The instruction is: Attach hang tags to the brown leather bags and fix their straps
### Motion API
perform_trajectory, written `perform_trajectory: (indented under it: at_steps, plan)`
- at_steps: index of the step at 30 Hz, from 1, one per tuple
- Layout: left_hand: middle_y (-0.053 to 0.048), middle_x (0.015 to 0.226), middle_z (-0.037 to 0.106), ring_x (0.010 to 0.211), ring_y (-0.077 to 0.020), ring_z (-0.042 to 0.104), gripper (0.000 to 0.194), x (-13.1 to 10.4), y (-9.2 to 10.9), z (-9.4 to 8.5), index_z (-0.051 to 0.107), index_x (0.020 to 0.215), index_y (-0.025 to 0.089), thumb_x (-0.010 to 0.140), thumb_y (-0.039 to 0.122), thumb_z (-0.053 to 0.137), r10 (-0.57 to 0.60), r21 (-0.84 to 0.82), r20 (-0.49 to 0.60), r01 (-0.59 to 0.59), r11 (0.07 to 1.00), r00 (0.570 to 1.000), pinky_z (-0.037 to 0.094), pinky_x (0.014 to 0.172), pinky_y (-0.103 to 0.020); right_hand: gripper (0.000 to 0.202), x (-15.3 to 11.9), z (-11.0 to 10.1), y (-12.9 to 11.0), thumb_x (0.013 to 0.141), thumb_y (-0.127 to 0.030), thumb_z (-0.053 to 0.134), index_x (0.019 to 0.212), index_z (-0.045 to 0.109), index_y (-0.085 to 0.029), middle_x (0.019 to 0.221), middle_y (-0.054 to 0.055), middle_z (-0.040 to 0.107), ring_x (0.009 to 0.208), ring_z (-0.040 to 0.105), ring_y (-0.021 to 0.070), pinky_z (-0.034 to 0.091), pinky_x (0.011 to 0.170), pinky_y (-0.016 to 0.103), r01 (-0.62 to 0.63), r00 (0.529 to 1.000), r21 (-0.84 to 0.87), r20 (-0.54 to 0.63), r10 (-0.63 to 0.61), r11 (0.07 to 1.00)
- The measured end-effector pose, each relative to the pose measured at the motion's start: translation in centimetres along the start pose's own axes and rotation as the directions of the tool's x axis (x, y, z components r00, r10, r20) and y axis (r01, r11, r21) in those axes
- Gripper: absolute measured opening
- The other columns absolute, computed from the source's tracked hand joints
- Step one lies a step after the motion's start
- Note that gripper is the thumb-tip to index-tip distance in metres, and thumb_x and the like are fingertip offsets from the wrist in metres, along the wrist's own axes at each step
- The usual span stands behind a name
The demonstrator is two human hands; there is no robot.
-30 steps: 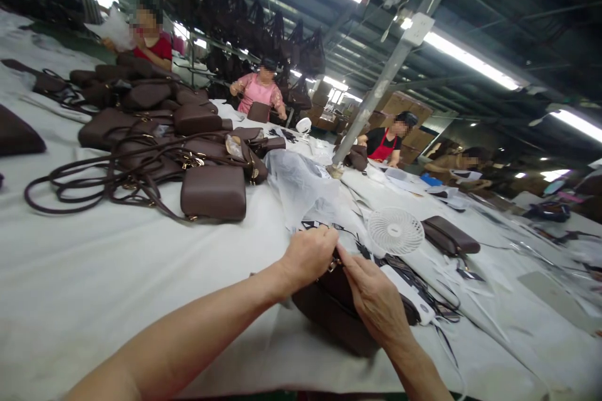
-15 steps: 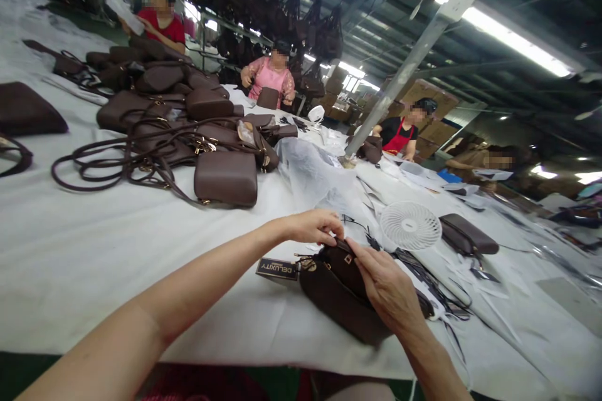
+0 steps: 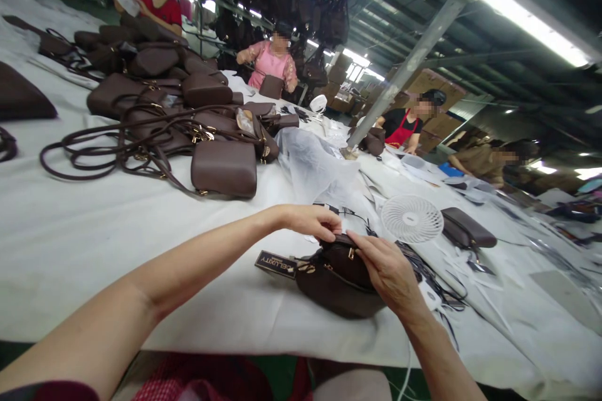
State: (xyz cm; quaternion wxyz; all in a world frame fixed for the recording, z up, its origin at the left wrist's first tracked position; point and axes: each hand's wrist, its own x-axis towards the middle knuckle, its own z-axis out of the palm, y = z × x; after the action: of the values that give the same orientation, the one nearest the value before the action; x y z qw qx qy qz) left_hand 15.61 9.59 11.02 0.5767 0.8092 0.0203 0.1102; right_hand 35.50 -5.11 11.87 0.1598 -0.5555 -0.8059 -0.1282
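Note:
A dark brown handbag [image 3: 338, 294] rests on the white-covered table in front of me, its zipped top edge tilted up. My left hand [image 3: 317, 222] pinches the far top edge of the bag with bent fingers. From the other side my right hand [image 3: 388, 266] grips the same edge, thumb and fingertips close to the left fingers. A gold zipper pull shows beside the right fingertips. On the bag's left hangs a black tag [image 3: 275, 263] lettered DELUXITY. The bag's right end is partly hidden behind my right hand.
Brown bags with long straps [image 3: 155, 119] are heaped at the left. A clear plastic sheet [image 3: 310, 163], a white fan [image 3: 412, 219] and another brown bag [image 3: 468, 227] lie beyond my hands. Black cords sit right of the bag. A metal post [image 3: 404, 84] rises behind; several co-workers are across the table.
The bag has tipped slightly, so its near side sits higher and its zipper pull shows more clearly. Both hands keep their hold on the top edge. The camera view has shifted a little.

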Motion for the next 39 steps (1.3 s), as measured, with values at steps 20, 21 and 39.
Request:
perform_trajectory:
  at_steps: [20, 21, 39]
  plan:
    - [-0.010, 0.133, 0.053, 0.124, -0.0232, 0.048, 0.012, -2.9, 0.3, 5.8, 0.054, 0.096, 0.020, 0.085, 0.017, 0.053, 0.243, 0.138, -0.294, -0.211, 0.968, 0.924, 0.034, 0.108, -0.039, 0.046, -2.1, -0.3, -4.7, 0.089, -0.025, 0.053, 0.135, 0.051, -0.021, 0.100, 0.009, 0.059, 0.085, 0.059, 0.0204, 0.055, 0.071, 0.032, -0.241, 0.947, 0.370, -0.114, 0.301, 0.898]
    - [-0.009, 0.132, 0.053, 0.123, -0.0226, 0.048, 0.011, -2.8, 0.3, 6.1, 0.053, 0.096, 0.020, 0.085, 0.017, 0.052, 0.228, 0.136, -0.320, -0.194, 0.972, 0.919, 0.034, 0.108, -0.038, 0.041, -1.8, -0.5, -4.8, 0.089, -0.026, 0.054, 0.130, 0.055, -0.021, 0.096, 0.008, 0.058, 0.083, 0.059, 0.0203, 0.055, 0.070, 0.032, -0.247, 0.943, 0.356, -0.125, 0.308, 0.901]
    - [-0.005, 0.106, 0.052, 0.100, -0.0200, 0.049, 0.023, -1.3, -0.8, 10.8, 0.044, 0.101, 0.019, 0.079, 0.015, 0.047, 0.072, -0.198, -0.679, -0.278, 0.940, 0.730, 0.040, 0.092, -0.034, 0.016, 1.9, -3.1, -4.3, 0.091, -0.019, 0.045, 0.075, 0.041, -0.022, 0.081, 0.000, 0.049, 0.076, 0.050, 0.0162, 0.042, 0.070, 0.030, -0.283, 0.955, 0.408, 0.202, 0.216, 0.868]
